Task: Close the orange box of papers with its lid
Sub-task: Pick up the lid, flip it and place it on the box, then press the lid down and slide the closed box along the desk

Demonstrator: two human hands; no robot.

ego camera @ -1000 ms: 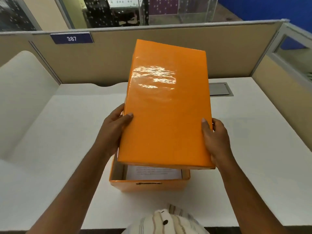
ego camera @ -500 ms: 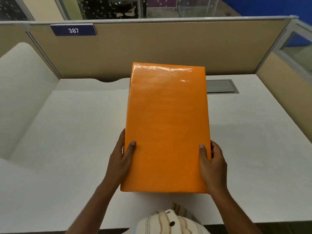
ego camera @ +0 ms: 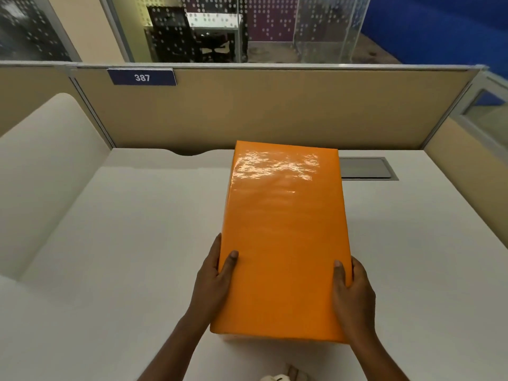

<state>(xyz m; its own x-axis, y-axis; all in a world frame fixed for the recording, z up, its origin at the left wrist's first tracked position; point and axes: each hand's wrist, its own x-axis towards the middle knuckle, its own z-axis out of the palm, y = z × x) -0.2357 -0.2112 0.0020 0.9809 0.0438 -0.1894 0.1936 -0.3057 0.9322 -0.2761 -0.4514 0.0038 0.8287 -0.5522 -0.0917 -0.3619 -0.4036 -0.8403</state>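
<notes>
A glossy orange lid lies flat over the orange box on the white desk and hides the box and its papers almost wholly; only a thin strip of the box front shows below the lid's near edge. My left hand grips the lid's left side near the front, thumb on top. On the lid's right side my right hand grips the same way.
A tan cubicle partition with a blue "387" plate runs along the desk's back. A grey cable hatch sits just right of the lid's far end. A white curved divider stands at the left.
The lid was tilted up above the open box with the papers showing; both hands have lowered it flat onto the box, which is now covered.
</notes>
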